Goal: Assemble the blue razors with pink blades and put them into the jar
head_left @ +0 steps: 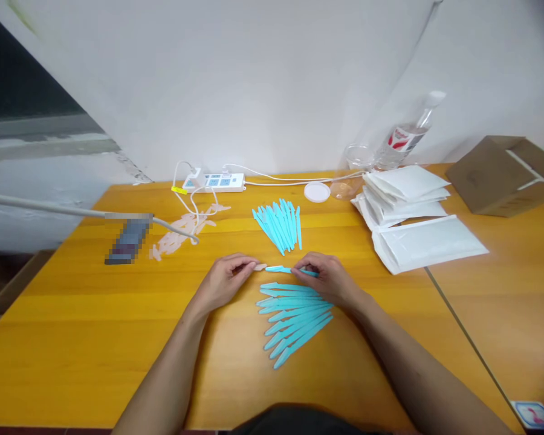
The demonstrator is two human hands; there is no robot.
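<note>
My left hand pinches a small pale pink blade cover between thumb and fingers. Opposite it, my right hand grips a turquoise eyebrow razor by its handle, blade end pointing left. The cover's tip lies close to the razor's blade end; whether they touch I cannot tell. Below my hands several turquoise razors are fanned out on the table. Another bunch of turquoise razors lies beyond my hands. To the left is a loose heap of pale pink covers.
A power strip with white cables stands by the wall, near a phone-like dark object. At the right are white padded envelopes, a clear plastic tub, its white lid, a bottle and a cardboard box.
</note>
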